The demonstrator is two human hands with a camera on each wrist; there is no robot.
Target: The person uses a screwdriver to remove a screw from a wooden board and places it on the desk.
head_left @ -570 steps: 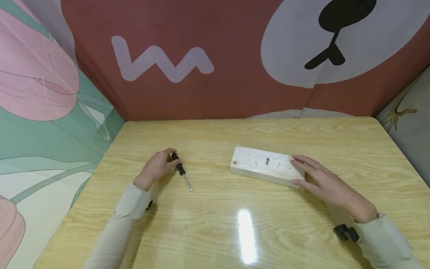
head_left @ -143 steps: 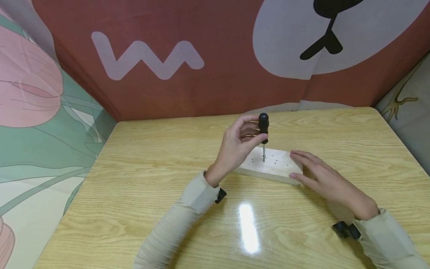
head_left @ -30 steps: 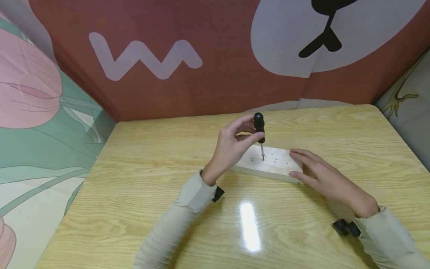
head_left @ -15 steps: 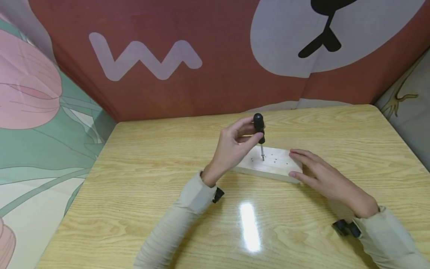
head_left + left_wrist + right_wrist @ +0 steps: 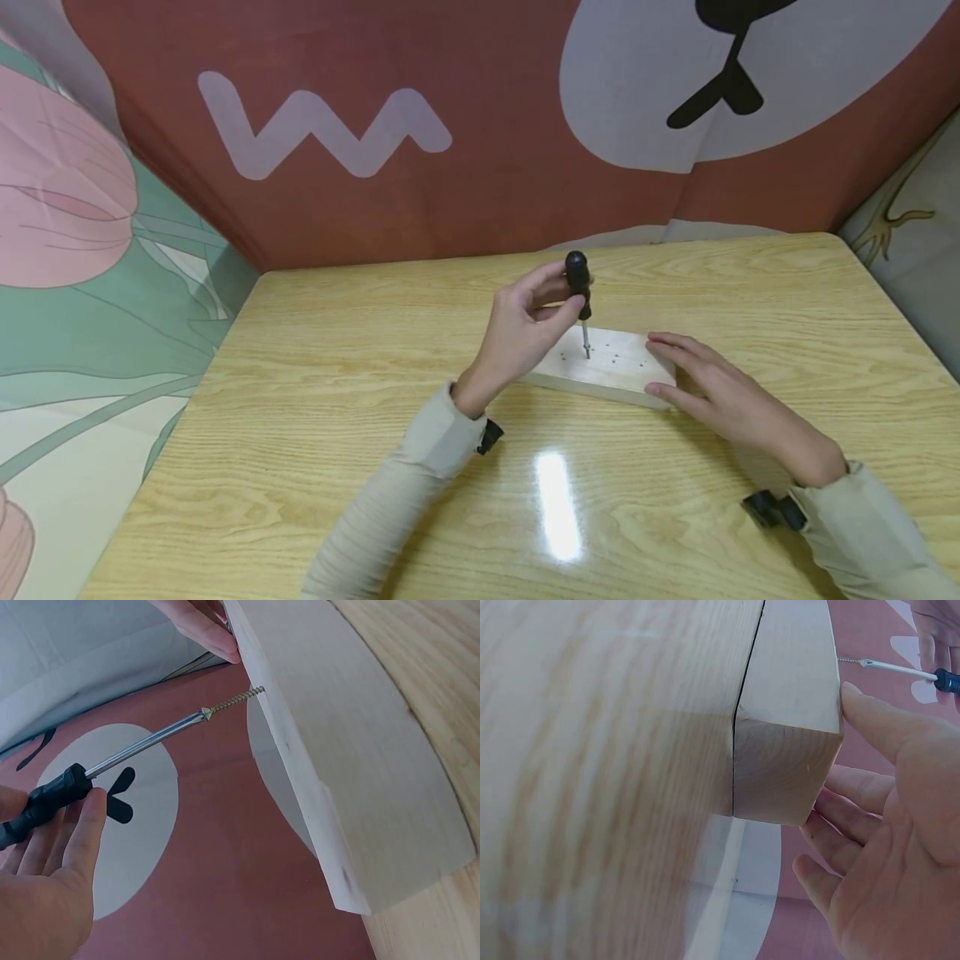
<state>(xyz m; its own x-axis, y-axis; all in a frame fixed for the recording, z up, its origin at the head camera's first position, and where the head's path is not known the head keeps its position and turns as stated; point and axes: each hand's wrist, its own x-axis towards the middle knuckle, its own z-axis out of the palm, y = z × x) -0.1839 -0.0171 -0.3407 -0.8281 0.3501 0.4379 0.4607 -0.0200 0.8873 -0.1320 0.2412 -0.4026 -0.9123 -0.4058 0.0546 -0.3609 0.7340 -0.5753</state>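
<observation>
My left hand (image 5: 517, 325) holds a black-handled screwdriver (image 5: 577, 275) upright, thumb and fingers round its handle. The steel shaft meets the head of a screw (image 5: 234, 700) in the left wrist view. That screw stands in the top face of a pale wooden block (image 5: 633, 354), most of its thread showing above the wood. Several small dark holes dot the block's top around it. At the block's right end, my right hand (image 5: 720, 400) grips it between thumb and fingers. In the right wrist view the thumb (image 5: 870, 712) lies along the block's edge.
The block lies flat on a light wood-grain table (image 5: 337, 358). A printed red cloth (image 5: 495, 200) hangs along the table's back edge, with a patterned green and pink one (image 5: 67, 333) at the left. A bright light reflection (image 5: 558, 508) shows on the tabletop.
Since the oldest frame my left hand has brought the screwdriver from the table's left side onto the screw. Over the last second only slight finger shifts show; my right hand stays at the block.
</observation>
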